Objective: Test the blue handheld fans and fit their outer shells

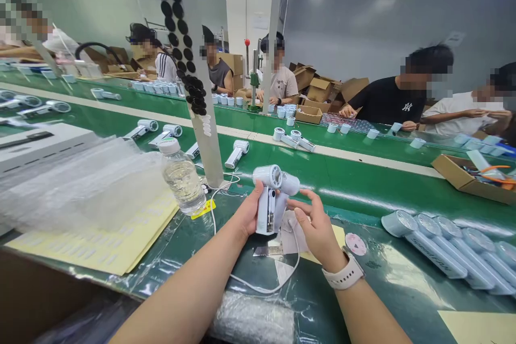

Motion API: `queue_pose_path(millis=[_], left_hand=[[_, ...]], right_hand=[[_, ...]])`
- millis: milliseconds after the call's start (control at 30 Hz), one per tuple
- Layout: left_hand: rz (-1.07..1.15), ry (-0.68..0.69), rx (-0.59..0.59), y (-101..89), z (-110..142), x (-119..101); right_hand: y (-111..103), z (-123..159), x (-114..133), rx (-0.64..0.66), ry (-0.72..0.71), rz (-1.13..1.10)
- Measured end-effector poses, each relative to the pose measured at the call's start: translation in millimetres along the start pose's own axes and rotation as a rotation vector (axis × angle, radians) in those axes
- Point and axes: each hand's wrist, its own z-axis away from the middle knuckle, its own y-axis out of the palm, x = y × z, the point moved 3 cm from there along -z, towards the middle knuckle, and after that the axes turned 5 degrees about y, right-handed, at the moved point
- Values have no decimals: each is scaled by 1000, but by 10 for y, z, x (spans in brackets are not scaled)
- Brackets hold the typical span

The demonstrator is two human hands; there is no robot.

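Observation:
In the middle of the head view, my left hand (pixel 250 212) is closed around the handle of a white handheld fan (pixel 264 209), held upright above the bench. The front of its handle looks uncovered, with dark and metallic parts showing. A second white handheld fan (pixel 291 185) stands right behind it, partly hidden, its head turned to the right. My right hand (pixel 316 221), with a white watch on the wrist, is beside that second fan with fingers spread. Its fingertips reach the edge of the second fan's handle; whether they touch it I cannot tell. A white cable (pixel 296 258) loops below.
A water bottle (pixel 183 180) stands left, by yellow label sheets (pixel 133 247) and plastic bags (pixel 92 193). Several finished-looking fans (pixel 435 252) lie in a row at right. Beyond runs a green conveyor (pixel 342 166) with more fans; co-workers sit across it. A metal post (pixel 207 156) rises ahead.

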Motion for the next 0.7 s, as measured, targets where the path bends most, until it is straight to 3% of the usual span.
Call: queue_pose_path(millis=[233,367,533,700], left_hand=[[-243,-114,-74,7,17,68],[-258,-115,-104,-14,1,65],[-179,-31,-166,31,-3,17],[-43,135,-166,99,49,-160]], right_hand=[[25,-74,-105,125,49,-77],[-48,-113,-129,-26,143,303],[62,-103,-135,17,175,475],[169,9,-38,100,168,421]])
